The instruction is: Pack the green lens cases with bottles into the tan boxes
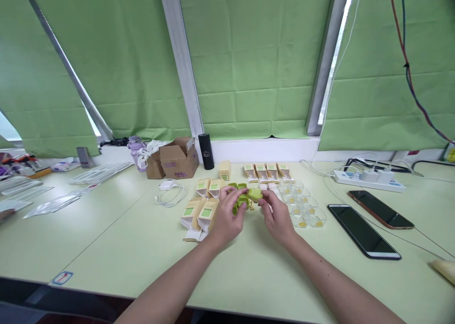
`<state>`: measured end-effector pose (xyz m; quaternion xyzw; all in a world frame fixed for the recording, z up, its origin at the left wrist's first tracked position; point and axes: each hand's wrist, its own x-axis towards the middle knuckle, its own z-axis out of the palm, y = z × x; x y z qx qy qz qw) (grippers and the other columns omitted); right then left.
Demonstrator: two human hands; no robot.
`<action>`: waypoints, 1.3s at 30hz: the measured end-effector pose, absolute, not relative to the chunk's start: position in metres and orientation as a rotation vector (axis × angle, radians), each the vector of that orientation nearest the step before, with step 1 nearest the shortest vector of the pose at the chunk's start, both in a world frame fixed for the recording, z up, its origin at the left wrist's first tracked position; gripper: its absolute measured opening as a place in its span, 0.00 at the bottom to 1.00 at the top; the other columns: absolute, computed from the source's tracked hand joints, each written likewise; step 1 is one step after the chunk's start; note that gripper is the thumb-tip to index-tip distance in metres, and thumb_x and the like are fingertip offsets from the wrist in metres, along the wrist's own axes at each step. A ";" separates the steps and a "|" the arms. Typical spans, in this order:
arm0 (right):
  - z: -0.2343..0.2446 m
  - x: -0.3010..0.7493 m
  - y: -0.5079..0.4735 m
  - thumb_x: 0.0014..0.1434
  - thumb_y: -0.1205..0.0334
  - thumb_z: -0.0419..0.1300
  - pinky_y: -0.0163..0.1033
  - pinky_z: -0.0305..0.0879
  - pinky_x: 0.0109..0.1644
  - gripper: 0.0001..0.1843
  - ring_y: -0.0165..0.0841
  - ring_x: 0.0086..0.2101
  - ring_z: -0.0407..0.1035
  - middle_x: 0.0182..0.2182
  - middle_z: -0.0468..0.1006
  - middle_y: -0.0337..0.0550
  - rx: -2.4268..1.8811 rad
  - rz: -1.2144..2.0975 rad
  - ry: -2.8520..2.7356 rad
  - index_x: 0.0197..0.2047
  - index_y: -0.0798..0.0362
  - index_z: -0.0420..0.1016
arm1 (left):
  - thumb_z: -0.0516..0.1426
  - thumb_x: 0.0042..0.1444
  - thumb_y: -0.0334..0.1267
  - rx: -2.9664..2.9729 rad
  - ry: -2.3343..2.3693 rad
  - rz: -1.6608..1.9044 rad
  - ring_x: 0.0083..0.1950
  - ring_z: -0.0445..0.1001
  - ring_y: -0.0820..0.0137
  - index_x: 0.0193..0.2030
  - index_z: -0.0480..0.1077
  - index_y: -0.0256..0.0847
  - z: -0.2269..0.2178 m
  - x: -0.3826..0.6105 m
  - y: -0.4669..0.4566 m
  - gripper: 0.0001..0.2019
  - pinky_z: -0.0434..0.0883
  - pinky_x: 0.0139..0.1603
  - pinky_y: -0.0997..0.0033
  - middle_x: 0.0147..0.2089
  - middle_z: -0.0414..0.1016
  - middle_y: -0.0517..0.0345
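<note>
Between my two hands is a small light-green plastic piece (254, 194), raised just above the table. Fingertips of my left hand (229, 216) press its left end, and the thumb and fingers of my right hand (279, 216) pinch its right side. Several darker green plastic pieces (243, 200) lie just behind and below, partly hidden by my left hand. Left of that hand stand open tan cardboard boxes (192, 212) with green labels. To the right of my right hand, clear plastic cups (300, 220) with yellow spots are grouped in rows.
More tan boxes (272, 172) line up at the back. A black bottle (206, 151), a brown carton (179, 159) and a white charger (167, 185) stand or lie further left. Two phones (363, 230) and a power strip (369, 180) with cables are on the right.
</note>
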<state>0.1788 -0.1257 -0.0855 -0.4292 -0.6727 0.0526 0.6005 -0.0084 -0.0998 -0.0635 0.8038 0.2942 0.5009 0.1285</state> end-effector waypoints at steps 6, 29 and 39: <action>-0.084 0.179 -0.127 0.77 0.44 0.51 0.38 0.70 0.33 0.19 0.36 0.27 0.76 0.27 0.79 0.39 -1.035 0.403 -1.447 0.44 0.48 0.71 | 0.61 0.68 0.32 2.434 0.907 1.439 0.67 0.62 0.51 0.67 0.70 0.47 -0.061 -0.004 -0.104 0.22 0.69 0.67 0.43 0.62 0.78 0.48; -0.065 0.212 -0.123 0.71 0.60 0.54 0.45 0.66 0.44 0.11 0.41 0.38 0.73 0.37 0.83 0.45 -1.322 -0.065 -1.428 0.44 0.49 0.79 | 0.68 0.62 0.38 1.881 0.964 1.343 0.62 0.73 0.57 0.65 0.75 0.53 -0.066 -0.004 -0.088 0.25 0.71 0.64 0.56 0.65 0.72 0.50; -0.062 0.213 -0.126 0.57 0.67 0.66 0.49 0.58 0.52 0.14 0.49 0.51 0.66 0.47 0.82 0.51 -1.708 -0.346 -1.971 0.48 0.51 0.81 | 0.74 0.52 0.41 1.492 0.615 1.349 0.50 0.76 0.64 0.59 0.74 0.44 -0.068 -0.001 -0.076 0.28 0.74 0.53 0.64 0.55 0.76 0.51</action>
